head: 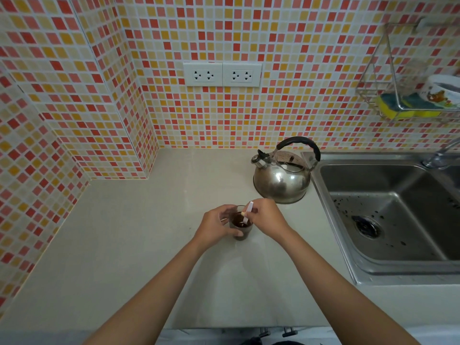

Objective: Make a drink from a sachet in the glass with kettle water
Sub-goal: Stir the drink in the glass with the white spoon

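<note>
My left hand (216,226) wraps around the glass (240,226), fingers curled against its left and far side. The glass stands upright on the countertop (129,245), in front of me and near the counter's centre. It holds a dark brown liquid that fills most of it.

My right hand (265,217) pinches a pale, narrow sachet (249,210) between thumb and fingers. The sachet is tilted, its upper end rising above the glass rim and its lower end dipping into the liquid. I cannot tell whether the sachet is empty.

The kettle (283,175) stands upright on the countertop beyond the glass and to its right, apart from both hands. It is polished steel with a black arched handle and a spout that points left. It sits just beside the left rim of the sink (373,178).

The sink is a stainless basin set into the counter on the right, with dark specks scattered around its drain. A tap (438,158) stands at its far edge.

On the tiled wall (298,108), two double sockets (222,74) are mounted side by side above the counter. A wire rack (373,90) hangs at upper right; it holds a yellow sponge (398,110) and a patterned bowl (440,92).
</note>
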Demonstrator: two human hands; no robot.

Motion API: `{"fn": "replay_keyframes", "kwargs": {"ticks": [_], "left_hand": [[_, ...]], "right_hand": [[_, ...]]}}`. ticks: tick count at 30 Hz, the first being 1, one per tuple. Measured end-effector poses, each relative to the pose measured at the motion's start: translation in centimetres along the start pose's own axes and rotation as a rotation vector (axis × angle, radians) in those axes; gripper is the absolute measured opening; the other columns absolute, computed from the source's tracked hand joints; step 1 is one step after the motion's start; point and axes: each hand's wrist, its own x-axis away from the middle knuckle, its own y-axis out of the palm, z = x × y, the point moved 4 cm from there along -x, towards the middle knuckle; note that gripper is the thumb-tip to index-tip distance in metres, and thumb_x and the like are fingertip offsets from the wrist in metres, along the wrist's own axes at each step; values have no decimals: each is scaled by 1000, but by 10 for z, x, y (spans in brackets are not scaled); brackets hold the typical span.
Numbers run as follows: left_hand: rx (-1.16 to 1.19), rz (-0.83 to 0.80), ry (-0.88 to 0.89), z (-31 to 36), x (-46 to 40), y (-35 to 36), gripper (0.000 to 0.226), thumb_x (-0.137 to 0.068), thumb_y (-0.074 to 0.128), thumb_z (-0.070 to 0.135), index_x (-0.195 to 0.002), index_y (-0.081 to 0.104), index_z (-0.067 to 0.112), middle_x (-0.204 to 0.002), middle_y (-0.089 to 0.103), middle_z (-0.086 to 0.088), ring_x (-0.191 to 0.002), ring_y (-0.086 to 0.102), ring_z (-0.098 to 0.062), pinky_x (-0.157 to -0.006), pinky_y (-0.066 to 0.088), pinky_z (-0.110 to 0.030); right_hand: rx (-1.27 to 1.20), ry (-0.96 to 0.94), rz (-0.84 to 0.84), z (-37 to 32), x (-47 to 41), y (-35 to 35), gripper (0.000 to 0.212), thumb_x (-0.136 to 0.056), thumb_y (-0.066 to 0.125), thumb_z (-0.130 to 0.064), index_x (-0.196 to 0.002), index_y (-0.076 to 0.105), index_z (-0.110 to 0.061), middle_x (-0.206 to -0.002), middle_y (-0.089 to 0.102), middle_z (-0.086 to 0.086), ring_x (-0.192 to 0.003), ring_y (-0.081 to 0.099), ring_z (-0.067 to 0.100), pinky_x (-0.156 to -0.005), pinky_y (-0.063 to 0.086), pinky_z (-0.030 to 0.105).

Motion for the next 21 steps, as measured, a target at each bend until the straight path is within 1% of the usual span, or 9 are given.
{"fn": "replay_keyframes", "kwargs": {"ticks": [2,5,7,10,11,13,14,17,21], "left_hand": [[-1,-4,7,0,0,0,79,-54,90,0,-127,62,10,-119,69,-5,-114,64,-18,-104,48,-29],[2,-3,6,-1,0,0,78,-54,90,0,-126,62,11,-118,70,-5,-113,64,-17,-103,48,-26],[3,5,-3,-1,-1,0,78,-53,90,0,-125,62,10,-119,69,-4,-113,64,-17,-103,47,-26],[3,14,-13,-2,-1,0,80,-52,91,1,-125,62,12,-119,68,-3,-113,63,-16,-103,47,-25],[-1,14,-14,-3,-1,0,80,-52,91,2,-125,62,12,-119,68,-3,-113,63,-16,-103,46,-25],[-3,15,-14,-4,-2,0,80,-52,91,2,-125,62,12,-120,68,-2,-113,63,-15,-104,47,-26],[-2,14,-14,-4,-2,0,80,-52,91,2,-125,62,12,-120,69,-3,-113,63,-15,-104,47,-26],[-1,13,-9,-4,-2,0,78,-52,91,0,-123,63,12,-118,69,-3,-113,64,-16,-103,47,-25],[-8,19,-3,-3,-2,0,77,-51,91,1,-122,64,13,-115,70,-1,-110,65,-14,-103,47,-25]], "right_hand": [[-29,-16,-17,-3,1,4,17,-85,62,-12,-81,70,3,-78,66,22,-68,54,24,-60,38,30],[-21,-58,9,-5,0,2,12,-85,62,-10,-87,73,-5,-85,68,14,-75,59,22,-67,47,31],[-22,-26,44,2,-1,-3,13,-86,59,-9,-87,72,-6,-86,69,11,-78,61,22,-73,50,33],[-76,58,68,13,0,-2,19,-87,59,-10,-69,66,-10,-63,58,4,-62,52,17,-59,41,28],[-104,94,79,15,1,0,20,-86,59,-11,-68,65,-5,-59,56,4,-60,50,19,-55,37,26],[-195,167,115,20,1,3,22,-84,61,-10,-71,65,7,-62,61,18,-59,50,25,-57,35,25],[-254,199,136,22,1,4,21,-83,62,-9,-70,65,7,-64,62,21,-57,51,23,-58,37,25],[-426,272,187,25,2,-1,11,-82,64,-6,-75,70,0,-59,63,8,-53,54,13,-55,41,21],[-515,250,227,24,2,-15,8,-81,65,-4,-77,71,-2,-57,62,4,-40,52,1,-45,40,11]]}}
